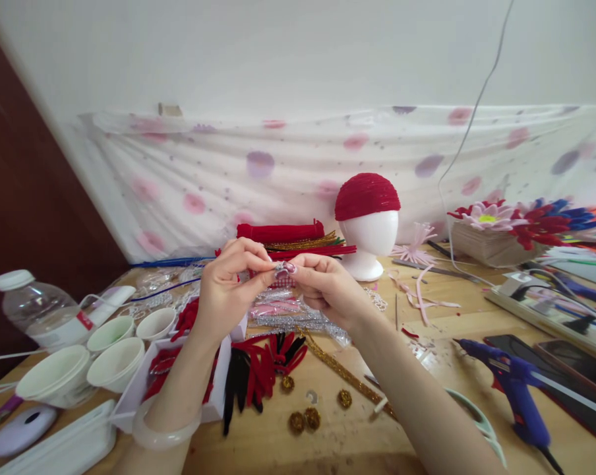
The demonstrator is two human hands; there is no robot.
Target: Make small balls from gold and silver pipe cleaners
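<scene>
Pinching a small fuzzy pink piece (284,268) between both hands.

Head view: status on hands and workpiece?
Left hand and right hand pinch one small silvery-pink piece between fingertips, raised above table. Nothing blocking it.

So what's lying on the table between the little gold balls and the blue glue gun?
In the head view, a gold pipe cleaner runs slantwise between the gold balls and the blue glue gun, and the person's right forearm crosses above that stretch.
</scene>
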